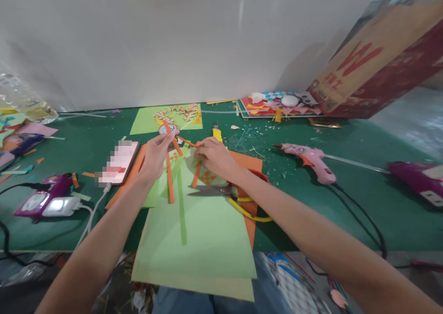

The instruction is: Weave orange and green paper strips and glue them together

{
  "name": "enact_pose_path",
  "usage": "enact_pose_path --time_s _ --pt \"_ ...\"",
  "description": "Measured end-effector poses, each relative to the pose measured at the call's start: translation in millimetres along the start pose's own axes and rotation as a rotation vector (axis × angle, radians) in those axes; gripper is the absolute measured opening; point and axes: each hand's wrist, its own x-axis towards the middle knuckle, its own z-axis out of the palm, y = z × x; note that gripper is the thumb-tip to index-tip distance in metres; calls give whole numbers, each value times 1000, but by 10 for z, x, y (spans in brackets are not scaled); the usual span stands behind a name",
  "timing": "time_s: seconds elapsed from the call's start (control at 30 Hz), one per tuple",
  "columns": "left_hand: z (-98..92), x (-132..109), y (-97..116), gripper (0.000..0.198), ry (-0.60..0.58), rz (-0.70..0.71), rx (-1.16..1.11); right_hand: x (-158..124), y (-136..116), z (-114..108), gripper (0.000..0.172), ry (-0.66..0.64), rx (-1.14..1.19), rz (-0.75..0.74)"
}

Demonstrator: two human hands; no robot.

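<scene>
My left hand [158, 148] pinches an orange paper strip [169, 178] in the middle of the view. Its fingers are closed. My right hand [212, 154] is closed on the right part of the orange strips, and a strip runs between the two hands. Beneath them lie light green paper sheets [204, 240] with a darker green strip [182, 208] on top. Scissors with red and yellow handles [251, 212] rest under my right forearm, blades pointing left. Small orange-and-green woven pieces [207, 178] lie by my right hand, partly hidden.
A pink glue gun [311, 159] lies right, its cord trailing off the table edge. A phone [121, 164] and purple power socket [48, 196] are left. Behind are a yellow cutter [217, 133], a decorated green card [145, 120], a paper bag [374, 69] and a plastic bottle [24, 99].
</scene>
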Motion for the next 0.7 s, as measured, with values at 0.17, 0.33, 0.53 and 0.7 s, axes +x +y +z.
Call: enact_pose_path --time_s 0.17,0.33,0.53,0.7 --pt "19 6 -2 32 -9 -13 -24 -15 -16 13 29 -18 -53 5" --pt "40 -13 27 34 -46 -41 -11 4 2 15 30 -1 -31 11" --pt "59 -31 49 37 -15 -81 30 31 54 74 34 122 83 -17" --pt "47 -7 33 31 -8 -59 98 53 91 29 40 99 104 -127"
